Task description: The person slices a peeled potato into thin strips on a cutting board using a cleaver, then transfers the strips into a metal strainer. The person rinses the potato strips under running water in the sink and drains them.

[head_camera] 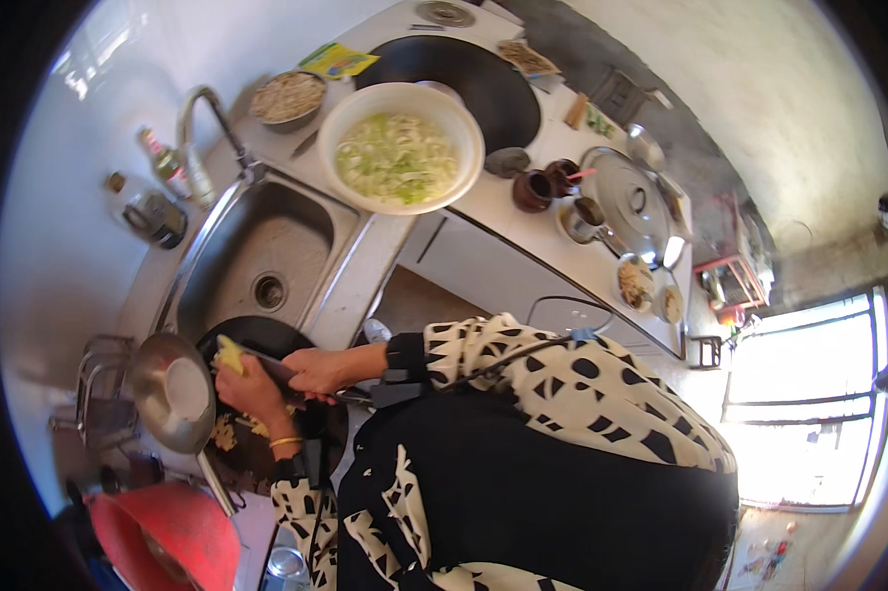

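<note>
My left hand (250, 391) holds a piece of pale yellow food (230, 355), possibly ginger, over a dark round board (237, 462). In my right hand (317, 373) is a knife, its broad blade (267, 364) reaching towards the left hand; the handle is mostly hidden by the fingers. Yellowish chopped pieces (225, 434) lie on the board below the left hand. A black pan or bowl (267, 336) shows partly behind both hands, at the near edge of the sink.
A steel sink (315, 255) with a faucet (211, 111) lies beyond the hands. A white basin (326, 162) of sliced green vegetable stands beside a large black wok (510, 103). A metal ladle or pan (149, 399) and a red plastic container (185, 524) are at left.
</note>
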A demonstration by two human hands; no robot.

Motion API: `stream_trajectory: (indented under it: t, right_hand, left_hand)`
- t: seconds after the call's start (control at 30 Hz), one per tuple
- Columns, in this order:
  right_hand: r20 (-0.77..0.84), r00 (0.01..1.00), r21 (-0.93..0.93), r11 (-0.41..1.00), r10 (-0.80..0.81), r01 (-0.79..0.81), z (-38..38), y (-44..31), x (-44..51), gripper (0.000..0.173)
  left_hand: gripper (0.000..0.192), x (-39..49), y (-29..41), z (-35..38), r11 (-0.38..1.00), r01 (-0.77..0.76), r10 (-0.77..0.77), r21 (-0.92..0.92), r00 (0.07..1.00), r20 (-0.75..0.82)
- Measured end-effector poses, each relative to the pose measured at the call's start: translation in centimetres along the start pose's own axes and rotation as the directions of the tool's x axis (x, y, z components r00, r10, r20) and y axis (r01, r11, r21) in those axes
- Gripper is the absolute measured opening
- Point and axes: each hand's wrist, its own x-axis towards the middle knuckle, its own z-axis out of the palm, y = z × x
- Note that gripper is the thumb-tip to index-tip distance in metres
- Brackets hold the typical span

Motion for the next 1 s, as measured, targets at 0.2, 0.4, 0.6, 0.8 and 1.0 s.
stream_trajectory:
  t: [0.2,0.4,0.6,0.8,1.0]
  right_hand:
    - [0.164,0.983,0.110,0.989,0.084,-0.103,-1.3,-2.0,-0.4,0.006]
    - [-0.009,0.997,-0.023,0.997,0.073,-0.074,1.5,-7.6,-1.4,0.015]
    - [0.083,0.994,-0.127,0.988,-0.076,0.086,4.4,-12.0,4.2,0.012]
    - [-0.032,0.998,-0.322,0.946,-0.051,0.038,4.5,-13.2,8.1,0.019]
    - [-0.024,0.999,-0.274,0.961,-0.037,0.029,1.6,-12.6,7.0,0.021]
  left_hand:
    - [0.054,0.7,2.4,-1.1,0.998,0.014,-0.020,-0.056,0.993,-0.120]
    - [0.059,3.4,3.8,-5.1,0.968,0.094,-0.141,-0.233,0.971,-0.192]
    - [0.058,8.6,-1.7,-7.0,0.973,0.079,-0.151,-0.219,0.930,-0.336]
    - [0.061,9.5,-9.9,-6.6,0.899,0.432,-0.433,-0.072,0.901,0.007]
    - [0.044,9.9,-11.8,-8.6,0.856,0.444,-0.483,-0.264,0.870,-0.103]
